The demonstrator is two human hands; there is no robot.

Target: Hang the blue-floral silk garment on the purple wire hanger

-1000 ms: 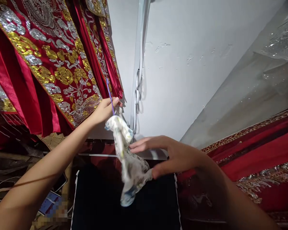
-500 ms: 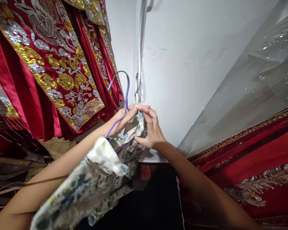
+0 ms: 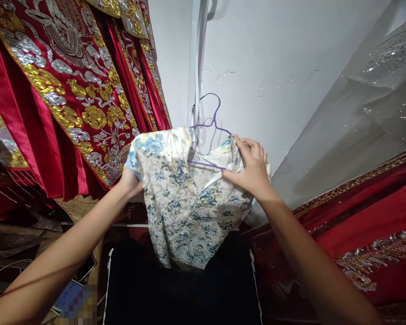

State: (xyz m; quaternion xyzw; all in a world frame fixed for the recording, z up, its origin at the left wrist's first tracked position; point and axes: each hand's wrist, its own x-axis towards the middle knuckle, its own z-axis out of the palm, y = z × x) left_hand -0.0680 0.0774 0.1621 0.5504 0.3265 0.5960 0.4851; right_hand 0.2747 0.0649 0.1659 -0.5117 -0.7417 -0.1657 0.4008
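Note:
A short-sleeved floral blouse [image 3: 176, 194], cream with blue and green flowers, hangs spread out in front of me on a purple hanger [image 3: 215, 122]. The hook points up and the lower bar shows through the neckline. At the left sleeve, my left hand [image 3: 131, 183] is closed on the cloth from behind and below, most of its fingers covered by it. My right hand [image 3: 252, 169] grips the blouse at the right side of the neck and shoulder, thumb in front near the end of the visible bar.
Red costumes with gold and silver sequins [image 3: 94, 115] hang at the left. A white wall [image 3: 257, 58] stands ahead, with a narrow white strip [image 3: 194, 58] running down it. Clear plastic covering [image 3: 328, 122] and red beaded cloth [image 3: 375, 212] are at the right.
The blouse has turned from edge-on and bunched to spread out facing me. My hands have moved apart, left hand to the sleeve, right hand rightward. The hanger hook has swung to the right.

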